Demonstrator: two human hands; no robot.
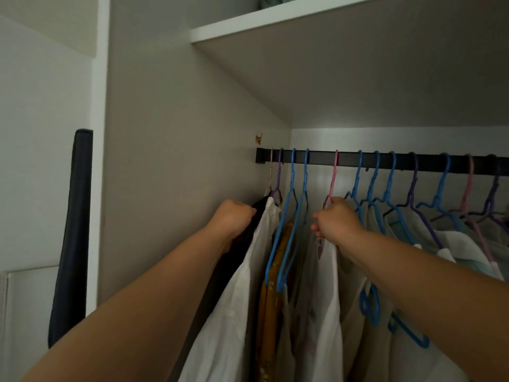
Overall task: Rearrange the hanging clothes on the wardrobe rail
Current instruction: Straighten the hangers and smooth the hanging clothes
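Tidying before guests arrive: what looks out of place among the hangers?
An empty blue hanger dangles low among the pale garments, well below the rail, apparently hooked onto another hanger rather than the rail.

Both bare forearms reach up and forward; left hand (234, 216) and right hand (337, 220) are closed, fingers curled.

Black rail (385, 160) horizontal; pale clothes (325, 299) hang bunched on blue, pink, purple hangers (358, 177).

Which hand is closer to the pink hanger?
Right. The right hand grips the bottom of the pink hanger; the left hand is off to its left, holding the black garment.
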